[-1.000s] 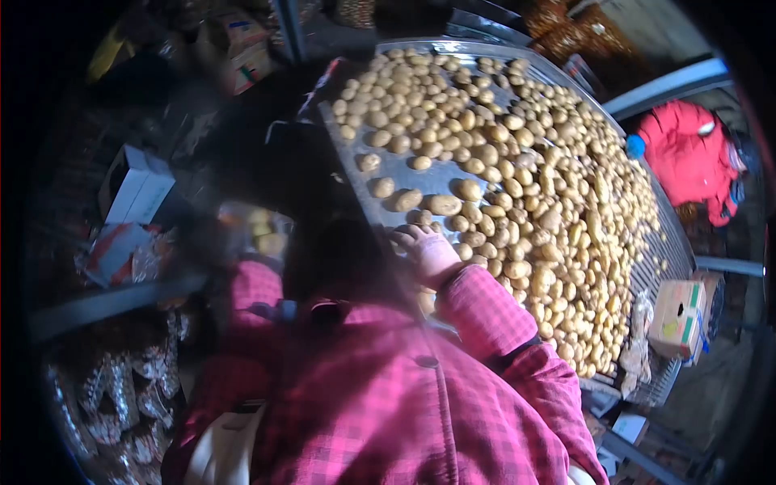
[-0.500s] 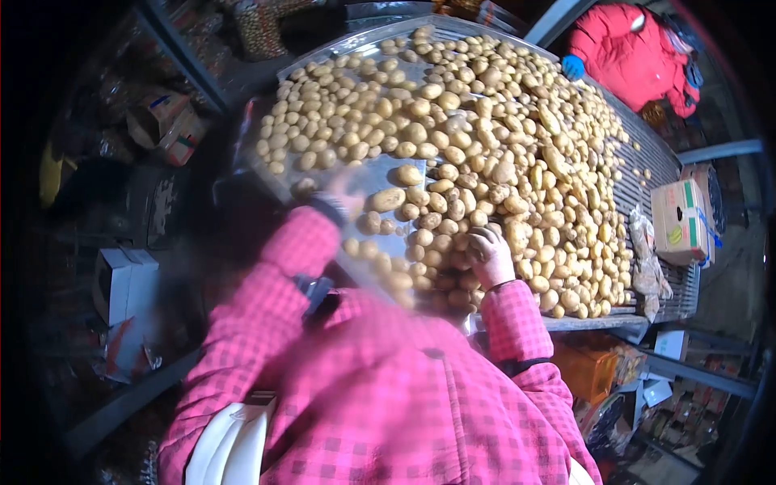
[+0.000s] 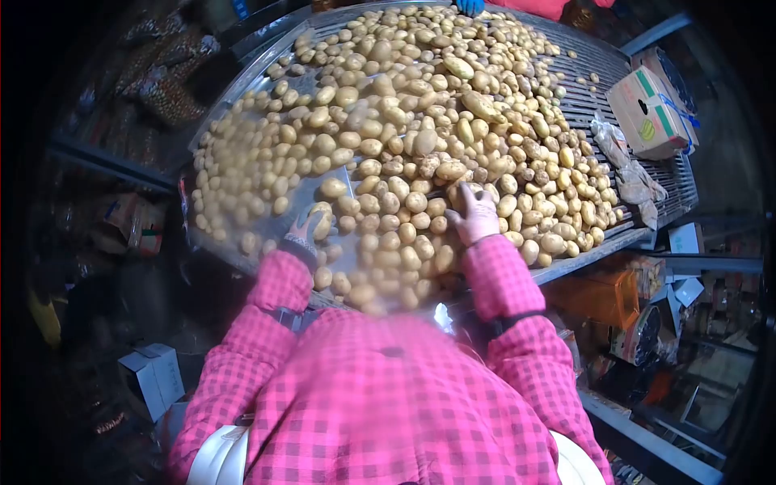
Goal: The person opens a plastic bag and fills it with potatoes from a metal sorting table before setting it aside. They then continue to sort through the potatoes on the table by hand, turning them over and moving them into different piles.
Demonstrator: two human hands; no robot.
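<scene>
Metal table [image 3: 602, 109] (partly slatted) bears potatoes [image 3: 552, 243] amid dim clutter [image 3: 155, 380].

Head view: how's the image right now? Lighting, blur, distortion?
Head view: strong fisheye bending, black corners. Head view: hazy smear over the potatoes at far left and down the jacket front; pile clearer right of centre. Head view: potatoes and jacket brightly lit, side areas mostly dark. Head view: cardboard box at right still readable.

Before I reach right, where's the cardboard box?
In the head view, the cardboard box sits at the upper right, beside the crumpled plastic bag.
</scene>
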